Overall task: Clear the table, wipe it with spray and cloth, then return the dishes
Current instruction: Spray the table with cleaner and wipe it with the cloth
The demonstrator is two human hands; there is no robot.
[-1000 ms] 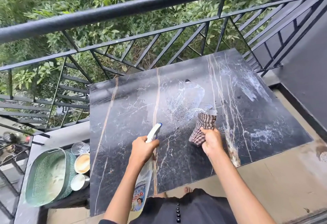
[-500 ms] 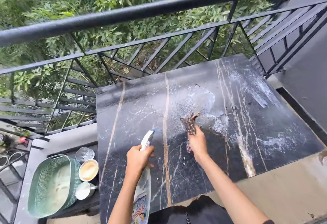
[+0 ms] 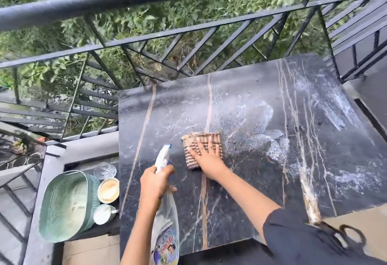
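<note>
1. A black marble table (image 3: 240,101), veined in tan and white, is shown from above.
2. A checked cloth (image 3: 204,137) is laid flat on it, a little left of the middle.
3. Wet white streaks (image 3: 261,116) are spread from the middle toward the right edge.
4. A low dark bench (image 3: 98,230) is set just beside the table's left edge, near the front corner.
5. A green basket (image 3: 67,206), a glass (image 3: 104,169), a bowl (image 3: 108,190) and a white cup (image 3: 103,213) are stood on the bench.
</note>
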